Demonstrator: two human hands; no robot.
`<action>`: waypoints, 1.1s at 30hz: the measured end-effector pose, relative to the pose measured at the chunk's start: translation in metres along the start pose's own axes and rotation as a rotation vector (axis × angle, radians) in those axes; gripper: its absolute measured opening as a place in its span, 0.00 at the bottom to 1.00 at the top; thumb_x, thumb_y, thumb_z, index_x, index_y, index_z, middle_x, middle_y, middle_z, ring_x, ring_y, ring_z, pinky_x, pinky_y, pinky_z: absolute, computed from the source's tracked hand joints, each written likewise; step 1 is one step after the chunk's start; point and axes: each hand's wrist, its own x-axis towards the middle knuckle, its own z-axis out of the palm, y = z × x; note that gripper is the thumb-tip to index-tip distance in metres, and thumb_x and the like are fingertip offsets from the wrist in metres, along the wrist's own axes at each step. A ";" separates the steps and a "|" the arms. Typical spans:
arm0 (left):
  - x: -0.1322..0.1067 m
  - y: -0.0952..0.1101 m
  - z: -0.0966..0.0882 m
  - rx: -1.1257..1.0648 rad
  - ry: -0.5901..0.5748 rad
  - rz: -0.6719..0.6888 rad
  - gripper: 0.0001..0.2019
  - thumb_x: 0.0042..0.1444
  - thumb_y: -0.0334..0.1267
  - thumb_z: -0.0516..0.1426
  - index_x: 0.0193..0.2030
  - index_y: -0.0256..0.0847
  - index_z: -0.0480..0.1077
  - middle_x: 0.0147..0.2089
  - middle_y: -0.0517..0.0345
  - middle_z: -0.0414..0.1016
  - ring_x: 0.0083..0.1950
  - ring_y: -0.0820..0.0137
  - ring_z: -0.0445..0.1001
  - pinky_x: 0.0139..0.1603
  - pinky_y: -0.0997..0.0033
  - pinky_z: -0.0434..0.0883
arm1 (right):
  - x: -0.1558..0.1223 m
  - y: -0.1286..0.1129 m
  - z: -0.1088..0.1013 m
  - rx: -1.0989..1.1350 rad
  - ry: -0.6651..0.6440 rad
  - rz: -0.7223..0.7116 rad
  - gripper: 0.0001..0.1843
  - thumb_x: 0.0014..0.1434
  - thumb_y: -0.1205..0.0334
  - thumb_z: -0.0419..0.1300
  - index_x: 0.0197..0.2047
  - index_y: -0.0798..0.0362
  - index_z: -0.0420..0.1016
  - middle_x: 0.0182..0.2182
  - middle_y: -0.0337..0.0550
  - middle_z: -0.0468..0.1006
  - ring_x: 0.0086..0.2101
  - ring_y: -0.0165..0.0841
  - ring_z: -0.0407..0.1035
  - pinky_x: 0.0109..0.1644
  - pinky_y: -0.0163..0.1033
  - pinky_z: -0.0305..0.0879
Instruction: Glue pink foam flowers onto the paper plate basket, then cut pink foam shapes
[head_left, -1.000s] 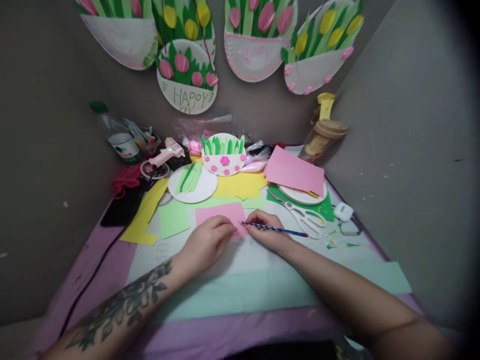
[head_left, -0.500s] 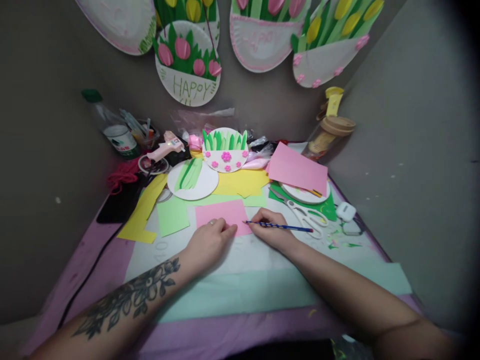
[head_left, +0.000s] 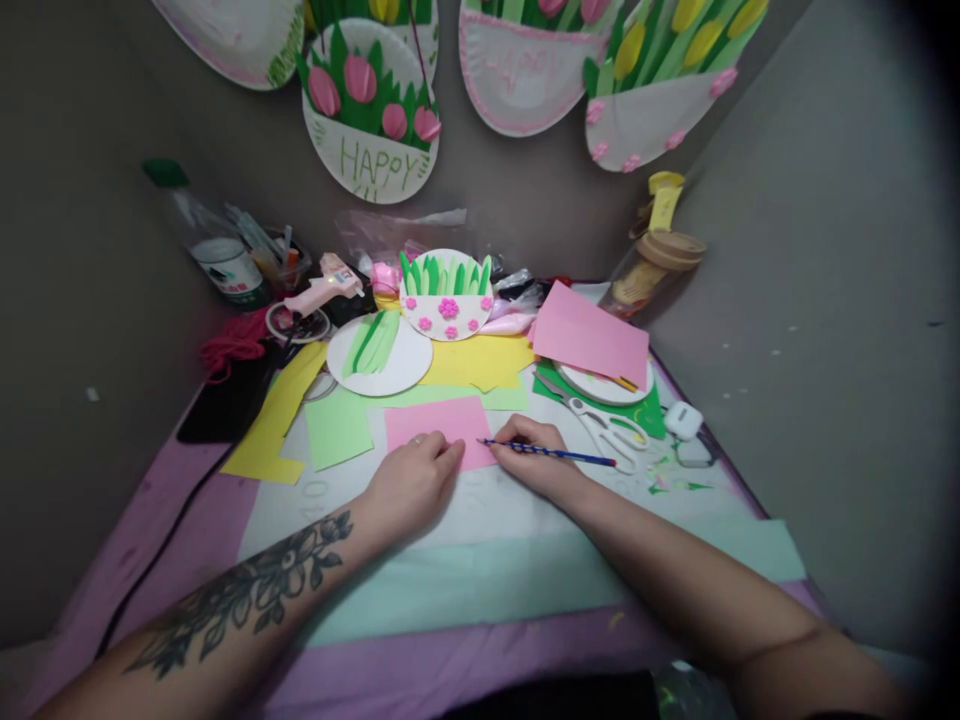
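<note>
A pink sheet of paper (head_left: 431, 415) lies flat in the middle of the table. My left hand (head_left: 420, 475) rests on its lower left part, holding nothing, the thumb apart from slightly bent fingers. In my right hand (head_left: 536, 455), at the sheet's right edge, is a dark blue patterned pencil (head_left: 555, 453), pinched near its point. The pencil tip touches or hovers just over the pink paper; I cannot tell which. Left of the sheet lies a light green paper piece (head_left: 339, 430). Scissors with white handles (head_left: 609, 425) lie beyond my right hand.
Behind are a paper plate with green strips (head_left: 352, 375), a decorated plate pocket (head_left: 448, 315), yellow paper (head_left: 480, 362) and a pink glue gun (head_left: 326, 287). Pink sheets (head_left: 592, 335) top white plates at right. A bottle (head_left: 225, 265) and lidded cup (head_left: 649, 275) flank the back.
The whole view has shifted slightly, moving things a little left and up. The pencil stays in my right hand near the sheet's right edge, and my left hand stays on the paper.
</note>
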 end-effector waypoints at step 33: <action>-0.001 -0.001 0.002 0.007 0.007 0.010 0.18 0.66 0.39 0.41 0.55 0.38 0.66 0.38 0.50 0.68 0.39 0.64 0.66 0.36 0.65 0.64 | 0.000 -0.004 -0.001 -0.023 -0.075 0.013 0.05 0.48 0.64 0.60 0.23 0.51 0.70 0.20 0.35 0.72 0.24 0.29 0.65 0.27 0.33 0.59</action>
